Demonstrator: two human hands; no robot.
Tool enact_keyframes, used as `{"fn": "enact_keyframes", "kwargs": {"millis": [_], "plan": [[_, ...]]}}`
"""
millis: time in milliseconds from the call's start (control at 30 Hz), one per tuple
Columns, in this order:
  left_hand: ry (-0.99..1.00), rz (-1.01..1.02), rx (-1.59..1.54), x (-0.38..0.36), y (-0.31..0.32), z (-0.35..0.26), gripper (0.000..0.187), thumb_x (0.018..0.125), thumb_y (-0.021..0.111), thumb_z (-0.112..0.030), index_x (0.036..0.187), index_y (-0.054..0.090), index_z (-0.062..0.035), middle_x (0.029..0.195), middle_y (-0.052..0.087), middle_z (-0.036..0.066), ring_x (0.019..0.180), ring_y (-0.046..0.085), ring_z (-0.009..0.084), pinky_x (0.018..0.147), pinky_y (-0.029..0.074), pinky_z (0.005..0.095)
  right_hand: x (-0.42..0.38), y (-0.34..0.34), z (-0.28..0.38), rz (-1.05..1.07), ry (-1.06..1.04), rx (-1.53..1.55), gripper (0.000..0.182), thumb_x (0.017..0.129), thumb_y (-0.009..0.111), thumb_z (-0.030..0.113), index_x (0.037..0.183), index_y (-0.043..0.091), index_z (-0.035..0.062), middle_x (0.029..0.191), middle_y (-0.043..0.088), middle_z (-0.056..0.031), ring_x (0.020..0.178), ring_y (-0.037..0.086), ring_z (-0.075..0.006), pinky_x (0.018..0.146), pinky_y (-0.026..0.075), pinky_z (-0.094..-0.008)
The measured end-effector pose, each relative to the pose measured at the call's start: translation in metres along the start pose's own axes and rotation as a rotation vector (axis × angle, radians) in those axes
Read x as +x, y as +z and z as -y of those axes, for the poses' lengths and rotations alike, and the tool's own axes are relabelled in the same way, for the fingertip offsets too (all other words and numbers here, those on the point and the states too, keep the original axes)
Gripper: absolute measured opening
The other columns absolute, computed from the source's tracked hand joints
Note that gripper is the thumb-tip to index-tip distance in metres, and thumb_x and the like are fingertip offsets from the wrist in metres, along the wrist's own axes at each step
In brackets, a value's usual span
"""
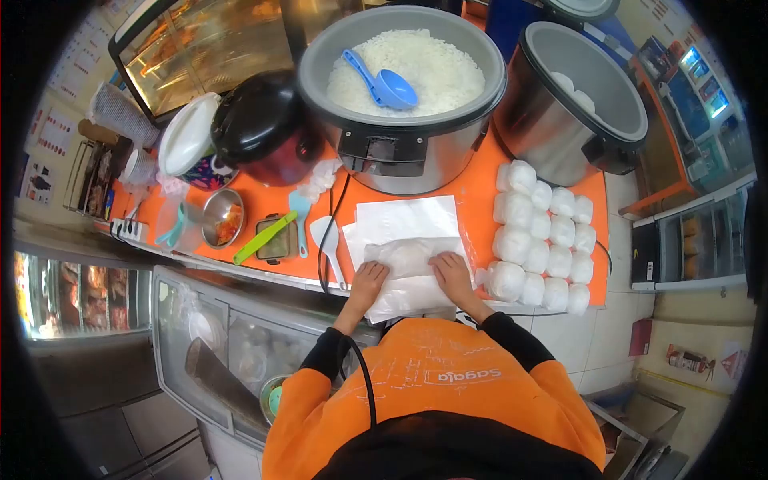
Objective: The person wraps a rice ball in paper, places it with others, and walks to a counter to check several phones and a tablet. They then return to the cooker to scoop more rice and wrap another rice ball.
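The left hand and the right hand both touch the paper, a white, creased piece that lies between them near the front edge of the orange surface. The left hand is at its left side, the right hand at its right side, each with fingers bent and only partly open; whether the thumbs pinch it from below, I cannot tell. Flat white sheets lie under it and reach beyond both hands. Just left of the left hand lies a white paddle, with a black cable beside it. Farther left are a pale blue spatula, a green tool across a small container, and a steel bowl of reddish food. White bundles sit close together in rows to the right of the right hand. Beyond both hands stands a large cooker of rice, a blue ladle resting on the rice. A second cooker, beyond the bundles, has white things inside.
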State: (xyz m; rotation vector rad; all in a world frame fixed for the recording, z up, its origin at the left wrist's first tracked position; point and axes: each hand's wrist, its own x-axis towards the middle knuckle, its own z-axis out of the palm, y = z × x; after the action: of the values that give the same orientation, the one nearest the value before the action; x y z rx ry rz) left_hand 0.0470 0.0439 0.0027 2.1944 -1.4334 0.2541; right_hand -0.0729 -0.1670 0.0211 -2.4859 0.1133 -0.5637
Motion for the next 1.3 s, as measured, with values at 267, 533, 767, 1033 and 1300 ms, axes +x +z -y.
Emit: {"fn": "enact_keyframes", "kwargs": {"millis": [267, 533, 767, 1033, 1300], "plan": [[-0.071, 0.026, -0.110, -0.001, 0.001, 0.001, 0.031, 0.072, 0.063, -0.006, 0.102, 0.056, 0.0012, 0.088, 0.059, 0.015, 0.090, 0.057, 0.0307, 0.078, 0.048, 0.0380, -0.021, 0.017, -0.028, 0.100, 0.048, -0.045, 0.032, 0.073, 0.062, 0.010, 0.105, 0.057, 0.0093, 0.101, 0.057, -0.0105, 0.087, 0.055, -0.0297, 0.080, 0.044, -0.0394], [-0.217, 0.339, 0.085, 0.078, -0.014, 0.006, 0.057, 0.060, 0.074, -0.011, 0.113, 0.054, -0.0029, 0.104, 0.056, 0.016, 0.105, 0.051, 0.0307, 0.081, 0.046, 0.0409, 0.059, -0.008, -0.004, 0.147, -0.114, -0.367, 0.044, 0.069, 0.063, 0.011, 0.112, 0.056, 0.0154, 0.116, 0.051, -0.0108, 0.100, 0.053, -0.0308, 0.094, 0.035, -0.0466], [-0.247, 0.177, 0.067, 0.006, 0.049, 0.004, 0.053, 0.069, 0.064, -0.012, 0.116, 0.049, 0.0055, 0.125, 0.047, 0.019, 0.124, 0.037, 0.0321, 0.103, 0.027, 0.0440, 0.005, 0.035, 0.001, 0.085, 0.165, -0.049, 0.047, 0.077, 0.046, 0.000, 0.124, 0.044, -0.0003, 0.124, 0.048, -0.0203, 0.118, 0.044, -0.0319, 0.101, 0.034, -0.0401], [-0.569, -0.090, -0.924, 0.031, 0.040, -0.057, 0.090, 0.073, 0.065, -0.014, 0.140, 0.007, 0.0032, 0.144, 0.010, 0.026, 0.135, 0.012, 0.0343, 0.110, 0.011, 0.0391, 0.006, 0.025, 0.004, 0.213, 0.203, 0.225, 0.076, 0.067, 0.059, 0.006, 0.134, 0.024, -0.0042, 0.138, 0.028, -0.0226, 0.132, 0.022, -0.0359, 0.108, 0.019, -0.0432], [-1.188, -0.231, -1.781, 0.105, 0.020, -0.095, 0.045, 0.080, 0.057, -0.010, 0.120, 0.043, 0.0030, 0.113, 0.052, 0.013, 0.103, 0.053, 0.0212, 0.087, 0.044, 0.0301, 0.028, -0.025, 0.040, -0.300, 0.531, 0.999, 0.076, 0.070, 0.055, 0.004, 0.138, 0.022, 0.0017, 0.143, 0.023, -0.0155, 0.132, 0.022, -0.0268, 0.108, 0.018, -0.0334]]}}
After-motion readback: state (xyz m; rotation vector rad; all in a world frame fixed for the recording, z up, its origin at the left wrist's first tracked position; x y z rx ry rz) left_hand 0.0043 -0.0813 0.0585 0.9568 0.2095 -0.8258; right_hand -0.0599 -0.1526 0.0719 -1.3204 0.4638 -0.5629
